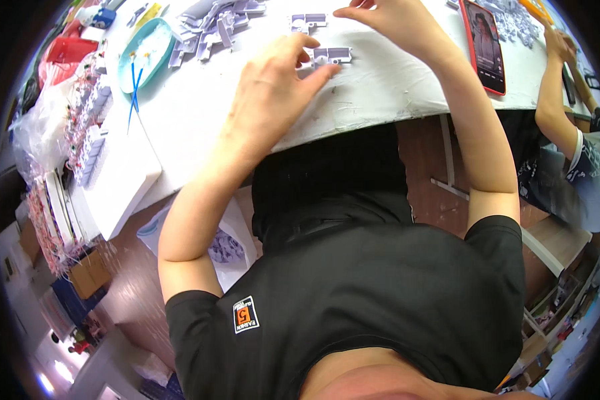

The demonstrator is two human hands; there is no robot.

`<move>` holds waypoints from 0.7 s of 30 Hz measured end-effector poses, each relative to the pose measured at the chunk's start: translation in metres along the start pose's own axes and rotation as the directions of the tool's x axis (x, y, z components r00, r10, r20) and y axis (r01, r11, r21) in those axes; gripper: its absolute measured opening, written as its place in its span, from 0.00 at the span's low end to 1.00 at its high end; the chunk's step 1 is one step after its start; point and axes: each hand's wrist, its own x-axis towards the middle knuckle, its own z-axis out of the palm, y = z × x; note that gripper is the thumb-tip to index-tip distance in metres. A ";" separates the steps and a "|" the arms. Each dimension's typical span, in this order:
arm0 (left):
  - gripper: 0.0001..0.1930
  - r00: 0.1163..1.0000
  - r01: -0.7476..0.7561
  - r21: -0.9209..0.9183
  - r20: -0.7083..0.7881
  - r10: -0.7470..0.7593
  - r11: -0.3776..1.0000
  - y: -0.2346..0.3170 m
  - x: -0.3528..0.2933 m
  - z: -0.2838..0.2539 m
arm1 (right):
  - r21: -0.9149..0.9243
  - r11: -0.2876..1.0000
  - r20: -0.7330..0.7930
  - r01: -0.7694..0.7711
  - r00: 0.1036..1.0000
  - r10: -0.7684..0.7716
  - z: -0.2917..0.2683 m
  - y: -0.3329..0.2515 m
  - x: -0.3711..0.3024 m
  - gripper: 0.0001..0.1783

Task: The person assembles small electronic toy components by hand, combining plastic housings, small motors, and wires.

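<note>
head cam | steeply downward over torso | white table (200, 127) close

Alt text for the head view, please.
A person's left hand touches a small pale purple plastic part on a white table; the right hand rests beyond it, near a red phone.

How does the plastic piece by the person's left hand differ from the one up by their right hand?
The near plastic piece lies under the left hand's fingertips, which touch it; the far plastic piece lies apart, just left of the right hand, with no finger plainly on it. The near one sits closer to the white table's edge; the far one lies nearer the pile of similar parts. Both are flat, pale lilac-grey and much alike in shape.
</note>
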 end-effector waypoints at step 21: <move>0.13 1.000 -0.004 0.154 -0.011 0.006 0.988 -0.172 0.249 -0.019 | -0.203 0.978 -0.122 0.058 0.989 -0.084 -0.027 -0.028 -0.093 0.19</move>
